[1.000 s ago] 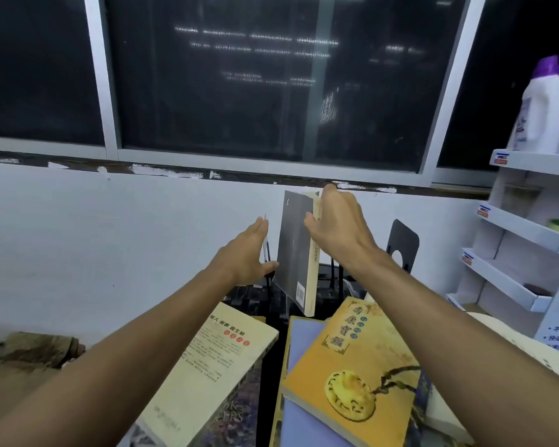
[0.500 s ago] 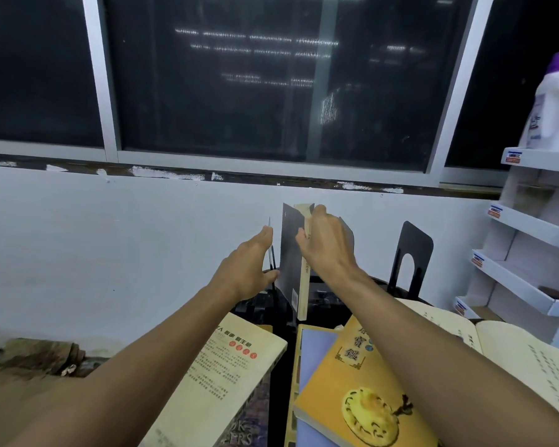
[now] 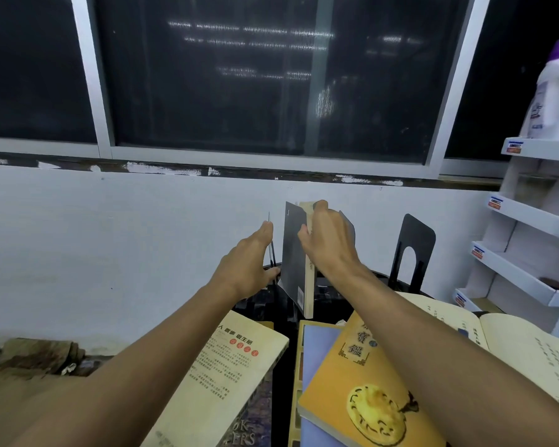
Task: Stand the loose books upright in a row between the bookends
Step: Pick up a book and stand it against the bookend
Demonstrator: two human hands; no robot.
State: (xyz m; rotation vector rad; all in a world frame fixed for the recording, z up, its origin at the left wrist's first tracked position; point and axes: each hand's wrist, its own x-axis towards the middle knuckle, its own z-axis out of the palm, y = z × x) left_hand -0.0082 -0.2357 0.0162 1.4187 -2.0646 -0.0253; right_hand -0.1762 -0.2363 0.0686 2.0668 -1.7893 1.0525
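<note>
Hands, two, at frame centre: right hand (image 3: 328, 243) pinched one grey book (image 3: 292, 253) upright by its top edge; left hand (image 3: 247, 264), fingers straight, pressed one black bookend (image 3: 269, 217), while a second bookend (image 3: 413, 235) stood right of it. One cream book (image 3: 229, 366) and one orange book (image 3: 346, 382) lay below.

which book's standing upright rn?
The grey-covered book gripped by the right hand; the orange book, cream book and open book lie flat.

One head-worn camera looks forward and down, close over both forearms.
</note>
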